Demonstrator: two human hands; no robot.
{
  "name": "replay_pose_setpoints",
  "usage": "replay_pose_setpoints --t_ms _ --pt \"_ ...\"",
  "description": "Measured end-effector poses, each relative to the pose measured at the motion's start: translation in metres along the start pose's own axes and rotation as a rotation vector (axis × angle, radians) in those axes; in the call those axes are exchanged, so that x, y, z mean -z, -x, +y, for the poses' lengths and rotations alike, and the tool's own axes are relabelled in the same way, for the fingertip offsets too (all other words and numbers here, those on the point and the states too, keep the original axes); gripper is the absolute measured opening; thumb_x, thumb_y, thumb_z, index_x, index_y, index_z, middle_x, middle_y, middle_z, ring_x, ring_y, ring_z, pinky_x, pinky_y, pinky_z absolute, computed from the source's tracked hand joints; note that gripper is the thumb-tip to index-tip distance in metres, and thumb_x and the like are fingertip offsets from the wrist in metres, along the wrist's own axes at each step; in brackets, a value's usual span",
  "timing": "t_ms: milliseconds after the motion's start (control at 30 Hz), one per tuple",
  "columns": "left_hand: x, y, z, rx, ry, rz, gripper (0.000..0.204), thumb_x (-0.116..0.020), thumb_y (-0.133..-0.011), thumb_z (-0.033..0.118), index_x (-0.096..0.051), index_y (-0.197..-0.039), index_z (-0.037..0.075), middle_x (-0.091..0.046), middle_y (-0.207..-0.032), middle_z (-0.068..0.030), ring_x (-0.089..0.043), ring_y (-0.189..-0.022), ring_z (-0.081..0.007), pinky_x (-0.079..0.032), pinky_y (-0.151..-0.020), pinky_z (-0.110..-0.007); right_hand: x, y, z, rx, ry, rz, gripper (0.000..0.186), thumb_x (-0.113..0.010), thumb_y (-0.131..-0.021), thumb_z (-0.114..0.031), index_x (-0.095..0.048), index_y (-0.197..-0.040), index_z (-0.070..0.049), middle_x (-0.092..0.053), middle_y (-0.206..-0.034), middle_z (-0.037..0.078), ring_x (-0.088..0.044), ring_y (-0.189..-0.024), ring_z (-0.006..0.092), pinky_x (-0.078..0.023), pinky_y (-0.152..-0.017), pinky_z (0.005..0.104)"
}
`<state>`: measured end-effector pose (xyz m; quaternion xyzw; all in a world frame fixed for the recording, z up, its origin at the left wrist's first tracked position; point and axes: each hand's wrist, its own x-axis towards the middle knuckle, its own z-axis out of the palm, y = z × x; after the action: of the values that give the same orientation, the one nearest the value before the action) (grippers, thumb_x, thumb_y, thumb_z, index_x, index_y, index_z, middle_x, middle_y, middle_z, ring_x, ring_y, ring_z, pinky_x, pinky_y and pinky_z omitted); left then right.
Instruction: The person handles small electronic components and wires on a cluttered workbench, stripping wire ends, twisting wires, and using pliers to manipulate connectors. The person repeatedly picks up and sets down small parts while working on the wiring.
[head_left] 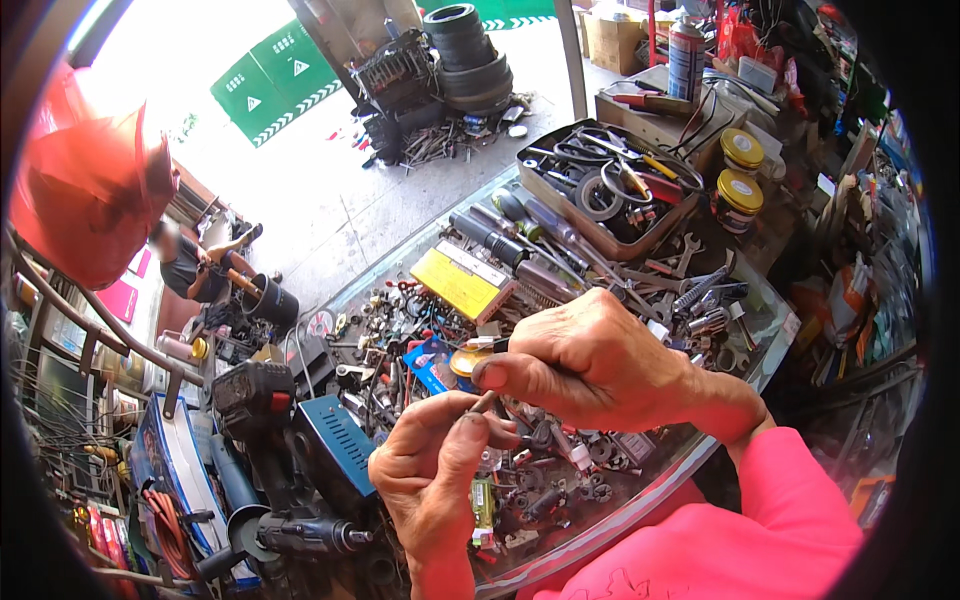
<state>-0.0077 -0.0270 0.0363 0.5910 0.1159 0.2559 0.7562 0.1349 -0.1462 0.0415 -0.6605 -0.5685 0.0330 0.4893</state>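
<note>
Over a bench heaped with small metal parts, both my hands are closed around a thin metal piece [486,402]. My left hand [432,480] pinches its lower end, fingertips curled; my right hand [590,365] grips the upper end, thumb pointing left, its curled fingers partly hidden. Just behind them sit a round tin with a yellowish lid [466,360] and a blue packet [425,362]. A yellow flat box [455,280] lies farther back among loose tools.
A tray of pliers [610,185] and yellow-lidded jars [740,195] stand at the back right. A blue metal box [335,450] and power tools [250,400] crowd the left. Beyond, a person [190,260] sits near a black bucket [268,300]; stacked tyres [460,70] stand outside.
</note>
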Motion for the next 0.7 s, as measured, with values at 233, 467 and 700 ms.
replay_pose_setpoints --t_ms 233,467,700 --pt "0.0 -0.001 0.002 0.019 -0.053 0.034 0.019 -0.056 -0.088 0.005 -0.058 -0.101 -0.01 -0.065 -0.074 -0.0164 -0.064 -0.065 -0.0195 -0.05 -0.066 -0.029 -0.005 -0.002 -0.002 0.12 -0.104 0.148 0.023 -0.061 -0.086 -0.023 -0.059 -0.088 0.0 -0.06 -0.073 0.016 -0.061 -0.062 0.0349 -0.047 -0.056 0.0405" --pt "-0.004 -0.001 -0.001 0.045 -0.08 0.041 0.017 -0.057 -0.088 0.006 -0.059 -0.099 -0.008 -0.065 -0.073 -0.0136 -0.064 -0.064 -0.0177 -0.049 -0.064 -0.027 -0.001 -0.003 -0.005 -0.05 0.071 0.009 0.03 -0.059 -0.088 -0.029 -0.056 -0.072 -0.004 -0.057 -0.065 0.015 -0.058 -0.062 0.0366 -0.042 -0.054 0.0439" --pt "0.004 -0.003 -0.003 0.06 -0.037 -0.017 0.018 -0.062 -0.088 0.007 -0.061 -0.101 -0.005 -0.067 -0.08 -0.0119 -0.066 -0.071 -0.0178 -0.053 -0.068 -0.029 -0.002 -0.002 -0.001 0.069 0.027 0.061 0.024 -0.064 -0.088 -0.026 -0.062 -0.082 -0.003 -0.057 -0.069 0.012 -0.056 -0.053 0.0263 -0.043 -0.047 0.0337"
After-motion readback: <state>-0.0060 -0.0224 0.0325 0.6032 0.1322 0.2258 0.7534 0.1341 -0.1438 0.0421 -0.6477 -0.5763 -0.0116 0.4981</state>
